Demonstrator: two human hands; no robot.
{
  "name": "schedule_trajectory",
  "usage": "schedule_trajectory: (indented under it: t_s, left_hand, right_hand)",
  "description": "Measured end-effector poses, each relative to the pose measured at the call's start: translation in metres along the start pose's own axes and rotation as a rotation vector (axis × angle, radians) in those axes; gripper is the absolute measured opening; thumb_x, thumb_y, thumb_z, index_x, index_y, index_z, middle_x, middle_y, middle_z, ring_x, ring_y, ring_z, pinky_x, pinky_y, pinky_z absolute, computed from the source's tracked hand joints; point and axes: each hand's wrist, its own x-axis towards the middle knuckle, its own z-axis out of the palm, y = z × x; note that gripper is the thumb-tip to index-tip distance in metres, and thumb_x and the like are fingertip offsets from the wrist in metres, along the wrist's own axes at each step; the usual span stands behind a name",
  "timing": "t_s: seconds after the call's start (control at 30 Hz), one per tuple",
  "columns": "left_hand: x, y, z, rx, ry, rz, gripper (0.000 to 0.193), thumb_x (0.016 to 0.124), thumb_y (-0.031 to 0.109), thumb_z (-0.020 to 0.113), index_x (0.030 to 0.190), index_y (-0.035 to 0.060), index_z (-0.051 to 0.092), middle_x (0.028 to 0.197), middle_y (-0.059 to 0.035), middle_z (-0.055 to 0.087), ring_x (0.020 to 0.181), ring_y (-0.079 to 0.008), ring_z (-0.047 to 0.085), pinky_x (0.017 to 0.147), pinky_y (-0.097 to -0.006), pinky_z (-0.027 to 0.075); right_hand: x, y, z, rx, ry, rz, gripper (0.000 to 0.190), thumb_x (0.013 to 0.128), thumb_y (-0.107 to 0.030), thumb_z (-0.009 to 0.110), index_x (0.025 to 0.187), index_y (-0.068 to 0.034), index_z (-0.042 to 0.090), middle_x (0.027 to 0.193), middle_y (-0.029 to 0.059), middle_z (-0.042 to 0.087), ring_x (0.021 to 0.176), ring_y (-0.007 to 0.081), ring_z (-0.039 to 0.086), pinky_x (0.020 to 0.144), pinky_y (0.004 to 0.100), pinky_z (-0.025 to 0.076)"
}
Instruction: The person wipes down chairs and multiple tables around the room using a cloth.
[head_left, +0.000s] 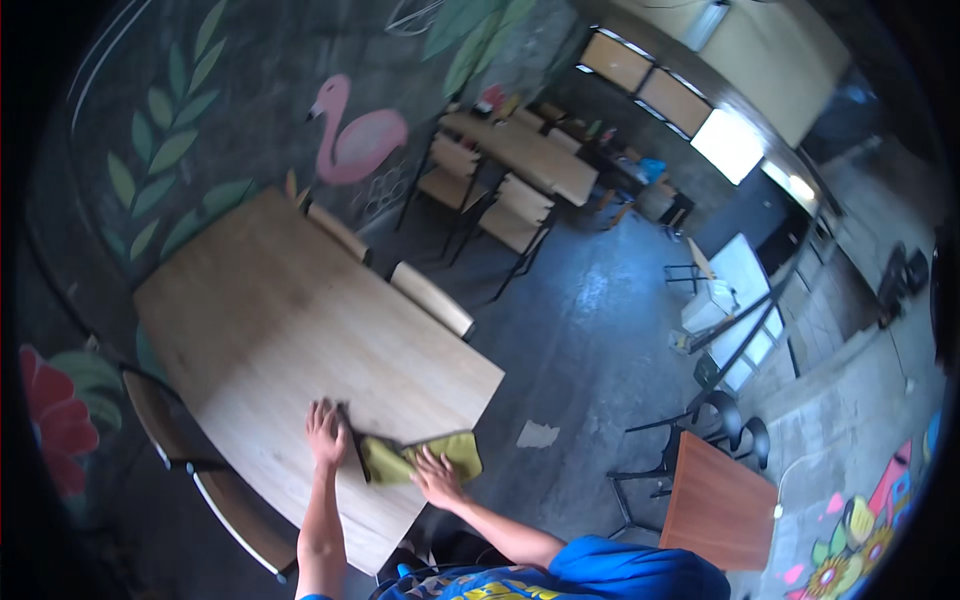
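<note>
A yellow-green cloth (381, 459) with a dark edge lies partly folded across the near right end of a light wooden table (285, 322). Its right part reaches the table's edge. My right hand (439, 478) rests flat on the cloth, fingers spread, not closed around it. Left of the cloth, my left hand (326, 435) lies palm down on the tabletop with its fingers slightly apart. A narrow dark strip shows beside its fingers; whether it belongs to the cloth I cannot tell.
Wooden chairs (431, 300) stand along the table's far side, and chairs (240, 517) line the near left side. A flamingo mural (367, 139) covers the wall. Farther off are another long table (525, 154) and a reddish-brown table (720, 502) at right. A pale scrap (538, 434) lies on the floor.
</note>
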Motion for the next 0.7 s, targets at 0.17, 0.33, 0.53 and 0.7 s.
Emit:
schedule_trajectory:
  t_s: [0.17,0.33,0.53,0.7]
  left_hand:
    - [-0.056,0.028,-0.013,0.071,-0.078,-0.003,0.062,0.082,0.02,0.063,0.144,0.0129,0.058,0.163,-0.0147,0.041,0.156,-0.0367,0.027,0.128,-0.0506,0.017]
    - [-0.136,0.046,-0.01,0.238,-0.056,-0.084,0.061,0.09,0.026,0.054,0.15,0.01,0.053,0.165,-0.0162,0.037,0.157,-0.0377,0.023,0.129,-0.0494,0.015]
    - [-0.244,0.126,0.013,0.022,-0.359,-0.233,0.058,0.084,0.022,0.071,0.138,0.0058,0.059,0.15,-0.0207,0.052,0.143,-0.0396,0.044,0.115,-0.0526,0.04]
    - [-0.345,0.294,0.038,-0.804,-1.064,-0.009,0.038,0.105,0.014,0.057,0.14,-0.0009,0.058,0.127,-0.0126,0.071,0.117,-0.0238,0.068,0.104,-0.0356,0.052]
  right_hand:
    - [-0.096,0.028,0.021,0.429,-0.15,0.384,0.055,0.107,-0.056,0.042,0.141,-0.018,0.063,0.134,0.0143,0.069,0.129,0.0354,0.062,0.105,0.0505,0.049]
    - [-0.182,0.043,0.051,1.017,0.159,0.652,0.071,0.101,-0.069,0.047,0.134,-0.009,0.068,0.125,0.0119,0.074,0.117,0.0248,0.065,0.1,0.0416,0.05]
    - [-0.312,0.017,-0.026,1.427,0.585,0.78,0.076,0.098,-0.073,0.05,0.121,-0.004,0.072,0.106,0.0086,0.074,0.096,0.018,0.066,0.087,0.0399,0.052]
    - [-0.451,0.004,-0.096,1.716,1.407,0.651,0.061,0.104,-0.06,0.055,0.118,-0.003,0.071,0.112,0.006,0.074,0.099,0.0157,0.07,0.09,0.0361,0.053]
